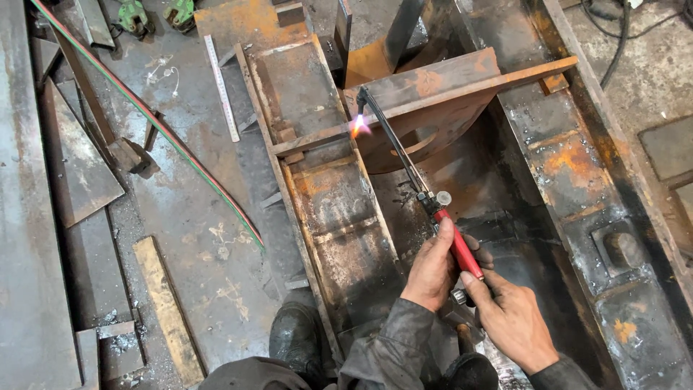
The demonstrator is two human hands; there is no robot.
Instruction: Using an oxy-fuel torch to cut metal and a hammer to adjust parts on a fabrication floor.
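Steel floor — ruler, hoses

Two bare hands, the left hand and the right hand, share one red-handled cutting torch with one flame far ahead of the fingers. One long steel ruler and one red-and-green hose pair lie well left of them; two green clamps sit beyond.

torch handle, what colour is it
Red, on the cutting torch handle, gripped by the left hand with the right hand at its base; seen in the head view.
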